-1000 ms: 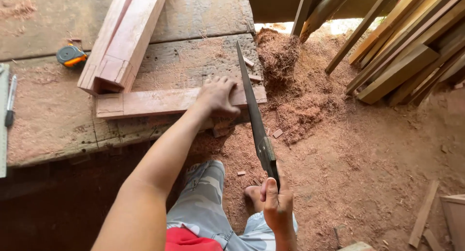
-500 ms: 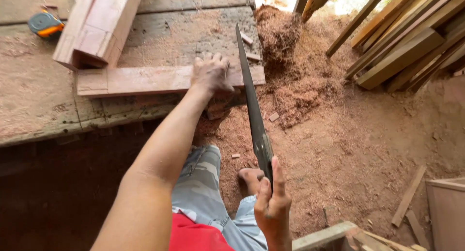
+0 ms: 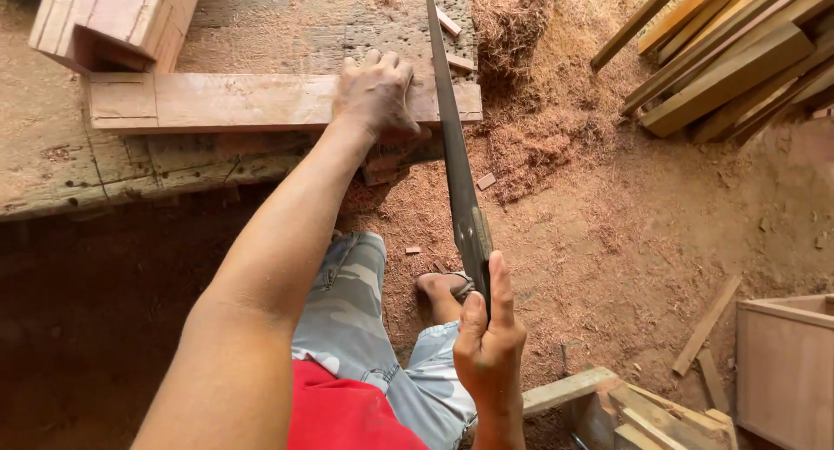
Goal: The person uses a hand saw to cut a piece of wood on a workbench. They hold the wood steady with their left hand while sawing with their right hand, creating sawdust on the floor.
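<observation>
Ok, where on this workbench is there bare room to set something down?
Bare bench top lies below the long wooden piece, toward the near edge, left of the left hand. Another open strip is above that piece, right of the stacked blocks. Crowded near the saw, held in the right hand.

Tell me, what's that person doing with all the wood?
The person is sawing. Their left hand presses a board flat on the bench. Their right hand grips a saw, whose blade crosses the board near its right end. Sawdust covers the floor, and planks lean at the far right.
</observation>
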